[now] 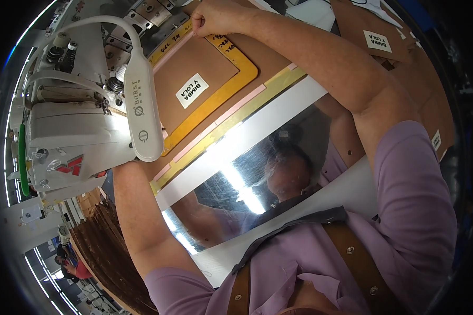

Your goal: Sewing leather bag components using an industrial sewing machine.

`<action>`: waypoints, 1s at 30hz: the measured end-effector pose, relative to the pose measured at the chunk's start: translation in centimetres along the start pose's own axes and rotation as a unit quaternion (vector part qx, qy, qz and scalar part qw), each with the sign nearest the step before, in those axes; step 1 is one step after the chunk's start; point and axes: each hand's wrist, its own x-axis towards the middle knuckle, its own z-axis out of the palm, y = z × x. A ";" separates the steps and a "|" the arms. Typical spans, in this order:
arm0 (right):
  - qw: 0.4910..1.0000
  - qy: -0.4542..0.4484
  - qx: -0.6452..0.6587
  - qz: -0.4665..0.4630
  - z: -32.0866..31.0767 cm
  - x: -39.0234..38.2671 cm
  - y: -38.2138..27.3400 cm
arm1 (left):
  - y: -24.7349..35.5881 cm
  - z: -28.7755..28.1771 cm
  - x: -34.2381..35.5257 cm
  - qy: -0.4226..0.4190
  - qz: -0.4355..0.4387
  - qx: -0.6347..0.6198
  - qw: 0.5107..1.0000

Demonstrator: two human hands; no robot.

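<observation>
My right hand (201, 20) is closed in a pinch at the top corner of a yellow template frame (199, 107); what its fingertips hold is too small to make out. The frame lies on a brown panel (260, 55) and surrounds a brown inner piece with a white label (192, 90). Pink strips (234, 110) and a pale yellow strip (278, 80) run along the panel's near side. My left forearm (136, 210) reaches up to the white sewing machine (68, 131), where my left hand is hidden behind a white gooseneck lamp (144, 121).
A shiny reflective plate (220, 220) with a white band spans the near table. Brown labelled panels (360, 23) are stacked at right. A dark brown pile (100, 247) is at lower left, with a person in red (79, 270) beyond. Thread cones (68, 58) stand on the machine.
</observation>
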 end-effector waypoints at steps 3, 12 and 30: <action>1.000 0.021 -0.013 0.019 0.2 -0.2 -0.4 | -0.4 0.2 0.6 -0.006 0.022 0.009 1.000; 0.997 0.077 0.001 0.020 0.0 -1.1 -0.2 | -0.7 0.8 0.6 -0.022 0.084 0.042 0.995; 0.906 0.088 -0.406 -0.085 0.7 -4.2 -4.8 | -2.0 1.1 1.2 -0.056 0.196 0.119 0.972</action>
